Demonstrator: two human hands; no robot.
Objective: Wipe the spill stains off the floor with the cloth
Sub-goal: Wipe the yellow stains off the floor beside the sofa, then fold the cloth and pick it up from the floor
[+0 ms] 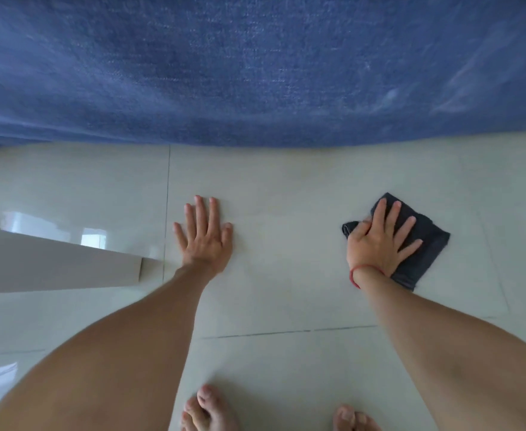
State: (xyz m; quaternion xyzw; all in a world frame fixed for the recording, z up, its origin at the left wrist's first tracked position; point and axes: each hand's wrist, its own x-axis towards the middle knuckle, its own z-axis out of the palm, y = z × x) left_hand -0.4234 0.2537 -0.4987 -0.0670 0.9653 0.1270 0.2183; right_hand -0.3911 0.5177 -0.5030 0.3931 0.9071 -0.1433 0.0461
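A dark grey folded cloth (423, 244) lies flat on the pale glossy tiled floor (286, 188) at the right. My right hand (379, 241) presses down on it with fingers spread, thumb hooked over the cloth's left edge; a red band circles that wrist. My left hand (204, 236) rests flat on the bare tile to the left, fingers apart, holding nothing. I cannot make out any stain on the tiles around the cloth.
A blue rug (255, 73) covers the floor beyond the hands, its edge running across the view. A white furniture leg (53, 262) juts in from the left. My bare feet (208, 409) stand at the bottom edge.
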